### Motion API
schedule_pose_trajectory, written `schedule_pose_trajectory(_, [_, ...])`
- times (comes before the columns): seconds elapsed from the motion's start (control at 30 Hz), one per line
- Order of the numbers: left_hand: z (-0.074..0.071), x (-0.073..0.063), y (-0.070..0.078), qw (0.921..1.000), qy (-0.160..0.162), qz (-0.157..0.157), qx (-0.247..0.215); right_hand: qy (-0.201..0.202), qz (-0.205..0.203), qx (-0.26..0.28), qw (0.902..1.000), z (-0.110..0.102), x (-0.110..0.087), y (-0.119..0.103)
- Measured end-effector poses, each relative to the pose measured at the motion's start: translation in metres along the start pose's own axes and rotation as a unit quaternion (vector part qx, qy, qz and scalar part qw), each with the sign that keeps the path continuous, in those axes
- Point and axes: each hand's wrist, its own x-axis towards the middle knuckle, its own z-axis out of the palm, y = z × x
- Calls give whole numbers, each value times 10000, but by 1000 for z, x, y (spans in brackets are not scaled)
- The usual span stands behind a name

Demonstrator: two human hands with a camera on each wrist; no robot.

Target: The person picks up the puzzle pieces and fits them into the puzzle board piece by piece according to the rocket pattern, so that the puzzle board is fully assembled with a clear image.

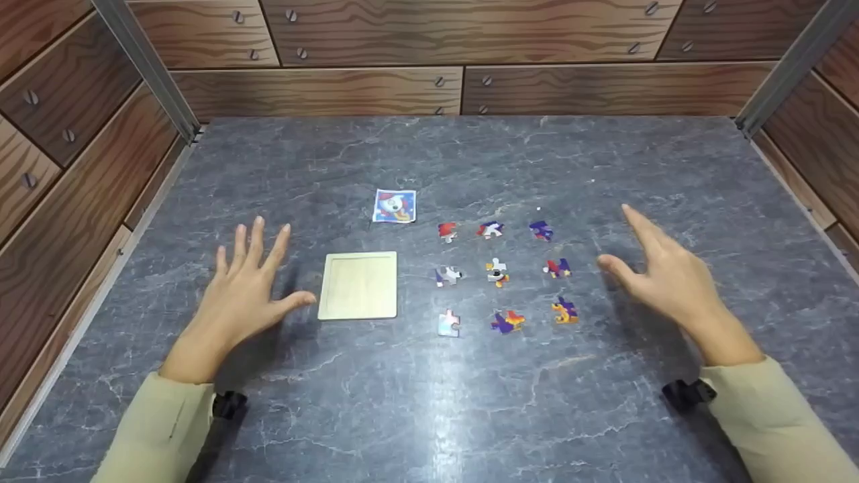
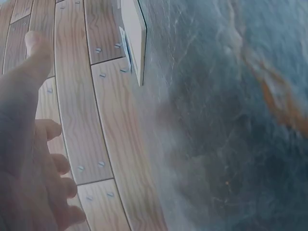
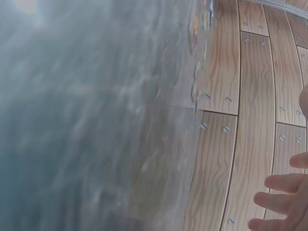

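My left hand [image 1: 245, 295] hovers with spread fingers just left of a square, pale wooden puzzle tray [image 1: 359, 286]; its thumb points at the tray's left edge. On the other side my right hand [image 1: 671, 278] is held over the table, fingers extended, right of the puzzle pieces. Those colourful jigsaw pieces lie apart in three rows, among them a red and blue piece [image 1: 557, 268], an orange and purple piece [image 1: 565, 310] and a pale blue piece [image 1: 449, 323]. Neither hand holds anything. In the left wrist view the tray [image 2: 137, 38] shows edge-on beyond the thumb.
A small square picture card [image 1: 394, 206] of a cartoon dog in a red hat lies behind the tray. The grey marbled table [image 1: 376, 402] is enclosed by wood-patterned walls [image 1: 376, 90] with metal corner posts. Dark cameras [image 1: 229, 404] sit at both wrists.
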Motion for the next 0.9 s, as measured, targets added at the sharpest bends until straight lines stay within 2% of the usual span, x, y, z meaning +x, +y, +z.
schedule_pose_trajectory(0.13, [4,1,-3,9980,-340,-51,-522,-114,294,416,9986,4,4,-5])
schedule_pose_trajectory(0.33, [9,3,-7,9916,-776,-25,-1038,-73,259,1145,9931,9,13,-13])
schedule_pose_trajectory(0.47, [12,6,-9,9866,-1077,6,-1224,-93,231,1698,9852,12,23,-22])
schedule_pose_trajectory(0.67, [18,7,-7,9766,-1492,154,-1542,80,151,2448,9694,20,35,-39])
schedule_pose_trajectory(0.9, [23,10,-6,9665,-1849,171,-1771,-242,264,2950,9548,29,44,-59])
